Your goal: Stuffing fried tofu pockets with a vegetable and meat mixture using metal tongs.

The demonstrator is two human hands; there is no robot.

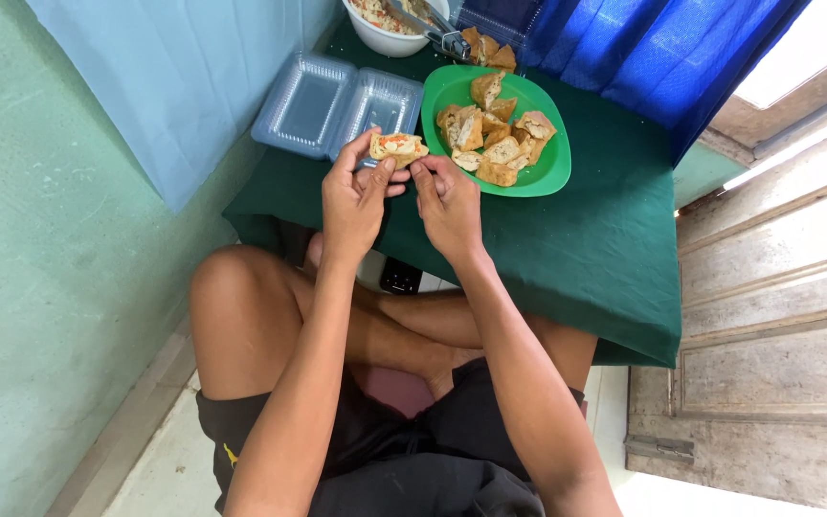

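Observation:
My left hand [354, 196] holds a stuffed fried tofu piece [397, 146] with orange and white filling showing on top. My right hand [447, 199] is beside it, fingertips touching the piece's right end. Both hands hover over the near edge of a table draped in green cloth [576, 258]. Just right of the hands sits a green plate [540, 172] piled with several fried tofu pieces [490, 134]. An open clear plastic clamshell box [332, 103] lies directly behind the held piece.
A white bowl [385, 33] of filling with metal tongs [433, 29] stands at the back, next to more fried tofu [488, 50]. A blue curtain [662, 48] hangs at right, a pale blue cloth [184, 77] at left. My bare knees are under the table.

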